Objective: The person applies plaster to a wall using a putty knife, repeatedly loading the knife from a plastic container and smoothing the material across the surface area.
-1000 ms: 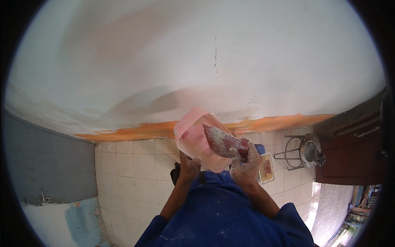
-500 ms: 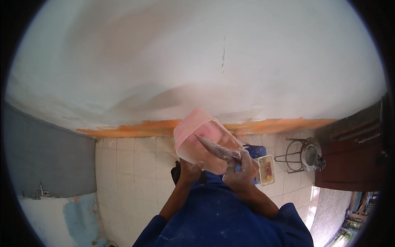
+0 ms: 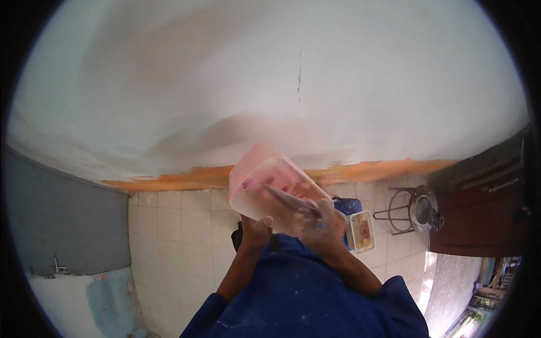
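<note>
Wall (image 3: 394, 96) beyond tub (image 3: 256, 200), tiles (image 3: 183, 236) beneath, my left hand (image 3: 256, 231) gripping tub's side, right hand (image 3: 326, 228) clasping scraper (image 3: 296, 203), blade (image 3: 280, 195) over it

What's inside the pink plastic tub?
Dark-pink spots show inside the tub; the flat, blurred, greyish scraper in the right hand slants across its opening. What scraper and hand cover cannot be seen.

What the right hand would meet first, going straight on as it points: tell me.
The right hand, aimed toward the picture's upper left, would probably meet the inside of the pink tub, its flat tool leading; blur leaves depth unclear.
</note>
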Motion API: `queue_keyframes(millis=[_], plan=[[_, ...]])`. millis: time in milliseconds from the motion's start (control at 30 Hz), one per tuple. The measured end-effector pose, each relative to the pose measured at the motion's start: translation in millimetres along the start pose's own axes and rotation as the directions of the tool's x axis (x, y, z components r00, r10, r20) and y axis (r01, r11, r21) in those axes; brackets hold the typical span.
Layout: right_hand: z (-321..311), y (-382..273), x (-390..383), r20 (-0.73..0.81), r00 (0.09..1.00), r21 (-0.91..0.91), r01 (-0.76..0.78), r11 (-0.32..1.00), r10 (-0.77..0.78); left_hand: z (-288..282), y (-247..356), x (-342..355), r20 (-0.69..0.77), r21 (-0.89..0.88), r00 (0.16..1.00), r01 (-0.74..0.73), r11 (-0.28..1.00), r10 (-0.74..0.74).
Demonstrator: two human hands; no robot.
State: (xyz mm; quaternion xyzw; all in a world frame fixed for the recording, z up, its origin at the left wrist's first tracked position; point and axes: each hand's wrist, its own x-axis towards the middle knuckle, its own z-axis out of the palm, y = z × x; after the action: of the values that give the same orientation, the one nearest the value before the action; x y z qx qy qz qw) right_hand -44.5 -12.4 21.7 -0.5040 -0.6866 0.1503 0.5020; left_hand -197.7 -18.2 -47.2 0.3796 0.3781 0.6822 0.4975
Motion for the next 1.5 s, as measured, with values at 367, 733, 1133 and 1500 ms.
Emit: queue_keyframes(millis=[367,733,1133,1500], plan=[[-0.5,5.9,3.2,0.019,0.996,0.031,-0.089,0.996,0.089,6.9,9.3,1.8,-0.024,-0.204,0.992,0.113,0.972,-0.120],[-6.1,19.3,12.5,0.071,0.986,-0.033,0.153,0.988,-0.151,1.5,7.7,9.8,0.007,-0.022,0.999,-0.052,0.998,0.052],[13.0,1.5,-16.4,0.074,0.976,0.113,-0.211,0.971,0.204,1.7,11.6,12.0,0.077,0.170,0.990,-0.129,0.977,0.117],[21.4,-5.4,-30.1,0.125,0.865,0.429,-0.488,0.760,0.486,9.1,19.2,14.3,0.067,0.119,0.991,-0.125,0.985,0.118]])
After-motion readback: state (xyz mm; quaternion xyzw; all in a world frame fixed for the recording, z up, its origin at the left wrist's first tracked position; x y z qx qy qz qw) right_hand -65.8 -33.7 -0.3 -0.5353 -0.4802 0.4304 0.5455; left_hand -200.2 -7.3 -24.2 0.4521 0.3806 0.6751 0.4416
